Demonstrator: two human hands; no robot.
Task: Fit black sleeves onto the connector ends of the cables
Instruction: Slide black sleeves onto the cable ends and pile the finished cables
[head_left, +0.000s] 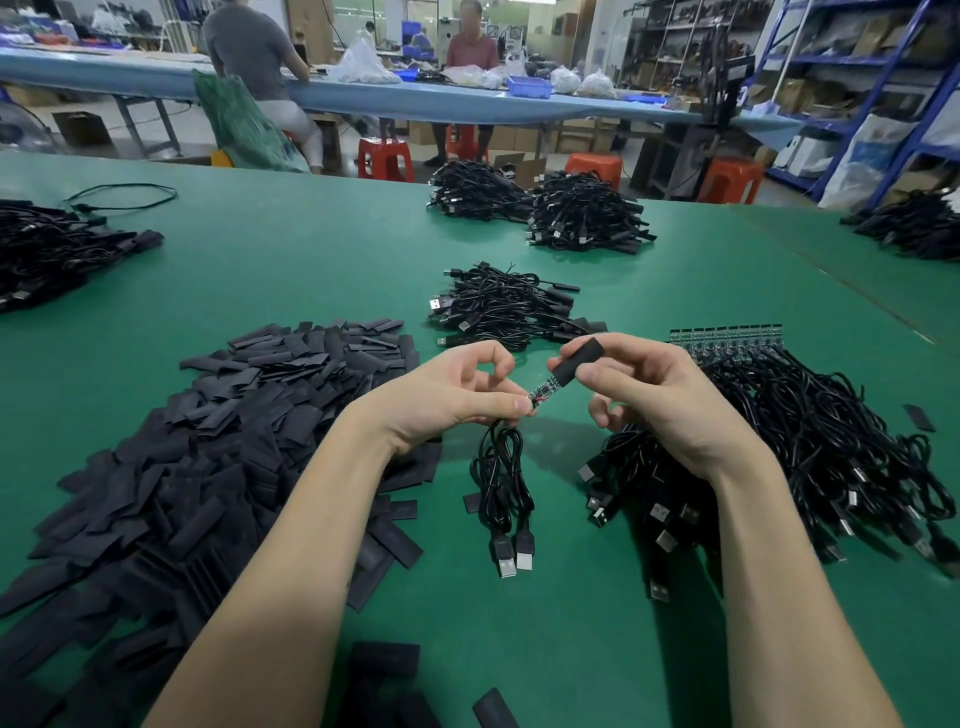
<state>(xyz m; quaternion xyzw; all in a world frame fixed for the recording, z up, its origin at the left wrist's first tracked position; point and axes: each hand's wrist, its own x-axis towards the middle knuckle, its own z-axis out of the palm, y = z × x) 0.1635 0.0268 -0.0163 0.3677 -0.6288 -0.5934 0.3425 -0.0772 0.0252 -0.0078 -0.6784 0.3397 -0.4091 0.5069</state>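
Observation:
My left hand (457, 395) pinches a black cable (501, 483) just below its small circuit-board connector end (545, 389). The cable hangs down, and two USB plugs lie on the green table under it. My right hand (660, 400) holds a black sleeve (579, 358) between thumb and fingers. The sleeve's lower mouth sits over the tip of the connector board, and most of the board is still bare. A big heap of flat black sleeves (208, 457) lies to my left. A pile of cables with bare connector boards (810, 447) lies to my right.
A bundle of cables (509, 306) lies just beyond my hands. More cable piles sit at the far middle (582, 213), far left (47, 249) and far right (914, 228). Loose sleeves lie near the table's front edge (384, 660). Two people work at a blue bench behind.

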